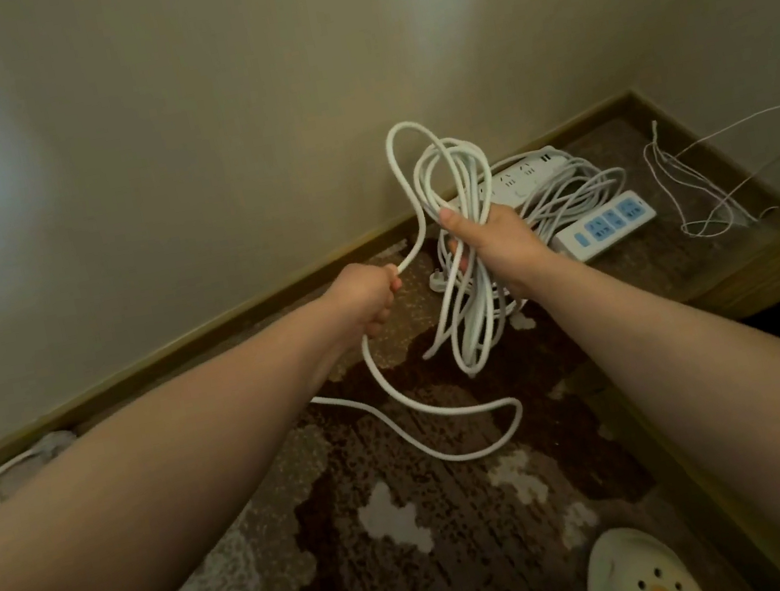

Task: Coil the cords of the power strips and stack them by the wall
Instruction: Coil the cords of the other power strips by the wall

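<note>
Against the far wall (pixel 190 122), where the baseboard (pixel 206 327) meets the patterned carpet (pixel 422 550), my work is laid out, and I judge it well begun but unfinished. Two power strips already lie by that wall on the right: a white power strip (pixel 525 172) farthest back, and just nearer a blue-socket power strip (pixel 605 226), with a loose heap of their white cords (pixel 574 197) between and around them; whether those cords are properly coiled I cannot tell from here. My right hand (pixel 494 245) is clenched round the middle of the coil (pixel 461 241) I am building, its loops standing up above my fist and hanging down below it, held up in front of the two strips. My left hand (pixel 368 301) is closed on the free run of the same cord (pixel 452 425), which rises in a tall loop to the coil and trails down across the carpet in a wide bend toward the near left. That trailing length is left to gather, then the bundle goes onto the stack. A plug (pixel 437 281) shows behind the coil. Thin wires (pixel 693 195) lie far right, and a slipper (pixel 640 574) sits near right.
</note>
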The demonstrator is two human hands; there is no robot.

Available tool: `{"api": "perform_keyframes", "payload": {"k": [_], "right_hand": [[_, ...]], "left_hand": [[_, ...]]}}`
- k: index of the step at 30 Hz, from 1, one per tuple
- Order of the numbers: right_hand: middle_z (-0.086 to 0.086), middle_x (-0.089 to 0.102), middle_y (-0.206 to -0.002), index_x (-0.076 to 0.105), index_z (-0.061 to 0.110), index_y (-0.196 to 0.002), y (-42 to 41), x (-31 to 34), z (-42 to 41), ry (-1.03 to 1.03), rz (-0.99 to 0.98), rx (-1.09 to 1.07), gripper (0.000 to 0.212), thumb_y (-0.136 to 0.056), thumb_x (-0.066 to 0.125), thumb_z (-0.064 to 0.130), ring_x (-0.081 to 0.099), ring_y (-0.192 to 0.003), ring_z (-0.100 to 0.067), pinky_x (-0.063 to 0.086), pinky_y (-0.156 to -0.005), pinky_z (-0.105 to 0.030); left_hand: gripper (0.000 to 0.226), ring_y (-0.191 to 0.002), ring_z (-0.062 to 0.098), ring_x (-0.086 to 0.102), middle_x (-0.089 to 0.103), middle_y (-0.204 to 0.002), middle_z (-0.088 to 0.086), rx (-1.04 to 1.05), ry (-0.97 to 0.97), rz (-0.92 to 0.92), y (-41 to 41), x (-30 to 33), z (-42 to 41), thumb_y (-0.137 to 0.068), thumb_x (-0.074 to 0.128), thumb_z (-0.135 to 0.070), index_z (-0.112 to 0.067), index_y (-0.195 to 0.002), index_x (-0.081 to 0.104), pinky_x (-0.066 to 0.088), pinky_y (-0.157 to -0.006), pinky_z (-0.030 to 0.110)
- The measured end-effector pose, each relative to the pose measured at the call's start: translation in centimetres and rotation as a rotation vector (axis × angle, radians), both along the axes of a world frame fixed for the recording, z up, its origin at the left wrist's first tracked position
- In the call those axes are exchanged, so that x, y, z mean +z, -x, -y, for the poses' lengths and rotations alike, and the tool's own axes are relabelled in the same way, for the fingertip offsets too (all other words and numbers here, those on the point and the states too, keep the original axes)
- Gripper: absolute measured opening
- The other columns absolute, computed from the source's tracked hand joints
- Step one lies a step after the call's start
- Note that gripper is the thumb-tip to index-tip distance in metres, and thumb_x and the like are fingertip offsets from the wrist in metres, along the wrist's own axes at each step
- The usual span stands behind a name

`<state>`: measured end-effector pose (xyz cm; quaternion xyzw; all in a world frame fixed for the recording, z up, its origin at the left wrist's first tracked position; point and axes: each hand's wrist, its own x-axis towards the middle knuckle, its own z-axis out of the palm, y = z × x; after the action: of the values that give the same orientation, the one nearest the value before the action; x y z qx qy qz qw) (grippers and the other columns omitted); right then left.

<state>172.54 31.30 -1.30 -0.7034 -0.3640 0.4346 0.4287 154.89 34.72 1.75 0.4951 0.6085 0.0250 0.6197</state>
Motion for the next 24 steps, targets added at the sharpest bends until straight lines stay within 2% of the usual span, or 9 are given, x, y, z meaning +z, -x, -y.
{"api": "perform_keyframes", "payload": {"k": [5, 9, 15, 20, 24], "right_hand": [[-0.001, 0.059, -0.052, 0.063, 0.013, -0.077, -0.6, 0.0, 0.0, -0.063, -0.094, 0.025, 0.028, -0.089, 0.071, 0.037, 0.057, -0.047, -0.016, 0.051, -0.051, -0.029], [-0.001, 0.062, -0.055, 0.068, 0.01, -0.085, -0.6, -0.1, -0.1, -0.054, -0.127, 0.057, 0.024, -0.089, 0.072, 0.034, 0.059, -0.048, -0.015, 0.052, -0.051, -0.028], [-0.005, 0.066, -0.062, 0.07, 0.01, -0.083, -0.6, -0.1, -0.2, -0.031, -0.177, 0.043, 0.017, -0.083, 0.078, 0.025, 0.061, -0.05, -0.016, 0.052, -0.051, -0.028], [-0.011, 0.074, -0.079, 0.072, 0.01, -0.089, -0.3, 0.1, -0.5, -0.011, -0.216, 0.066, 0.012, -0.081, 0.078, 0.017, 0.07, -0.068, -0.024, 0.059, -0.061, -0.034], [-0.011, 0.073, -0.076, 0.069, 0.007, -0.091, 0.0, 0.5, -0.4, 0.02, -0.357, 0.102, 0.007, -0.085, 0.073, 0.007, 0.071, -0.071, -0.024, 0.062, -0.071, -0.041]], "left_hand": [[0.029, -0.042, 0.013, 0.024, 0.032, -0.056, -0.001, 0.001, 0.005, -0.001, -1.7, -0.1, 0.6, -0.098, 0.036, -0.02, -0.018, -0.07, 0.044, 0.019, -0.037, 0.017], [0.031, -0.046, 0.018, 0.033, 0.039, -0.057, 0.003, -0.087, -0.104, -0.069, -2.4, 0.1, 0.7, -0.097, 0.044, -0.029, -0.015, -0.069, 0.051, 0.027, -0.046, 0.024], [0.033, -0.047, 0.018, 0.039, 0.046, -0.057, 0.003, -0.193, -0.218, -0.141, -2.4, 0.1, 0.5, -0.095, 0.049, -0.027, -0.014, -0.066, 0.053, 0.034, -0.052, 0.027], [0.03, -0.055, 0.017, 0.044, 0.044, -0.058, 0.0, -0.354, -0.306, -0.142, -2.4, 0.1, 0.5, -0.095, 0.047, -0.024, -0.011, -0.069, 0.053, 0.036, -0.055, 0.029], [0.029, -0.052, 0.014, 0.043, 0.047, -0.056, -0.001, -0.37, -0.335, -0.106, -1.8, -0.5, 0.7, -0.092, 0.051, -0.029, -0.012, -0.069, 0.056, 0.035, -0.052, 0.027]]}}
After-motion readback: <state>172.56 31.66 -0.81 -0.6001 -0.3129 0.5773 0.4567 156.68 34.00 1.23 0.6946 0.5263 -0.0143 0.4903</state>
